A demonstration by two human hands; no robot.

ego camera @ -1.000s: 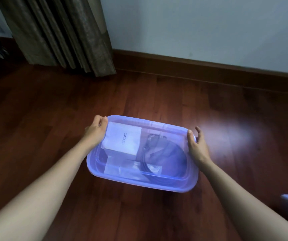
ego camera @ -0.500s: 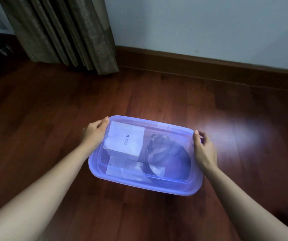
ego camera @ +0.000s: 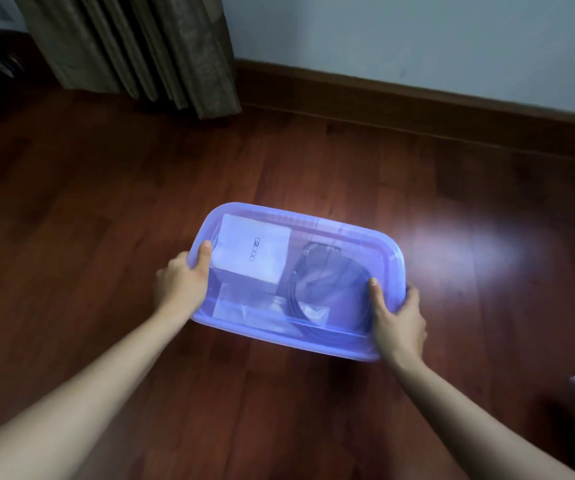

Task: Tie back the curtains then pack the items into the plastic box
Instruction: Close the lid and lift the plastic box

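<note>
1. See-through purple plastic box [ego camera: 279, 336] is low over the wooden floor [ego camera: 106, 202]; honestly can't tell if it's resting on the boards or just off them
2. Left hand [ego camera: 180, 284] grips the box's left end, with the thumb lying over the rim and the fingers wrapped round the outside
3. Right hand [ego camera: 398, 320] grips the box's right end the same way, thumb on top and fingers curled round the edge
4. Inside the box there's a white carton [ego camera: 255, 251] with a small printed logo at the far left, a dark coiled cable [ego camera: 331, 289] on the right, and a clear packet [ego camera: 244, 308] along the near side
5. Curtain [ego camera: 140, 46] hangs down to the floor behind and left of the box, and a skirting board [ego camera: 417, 105] runs behind the box
</note>
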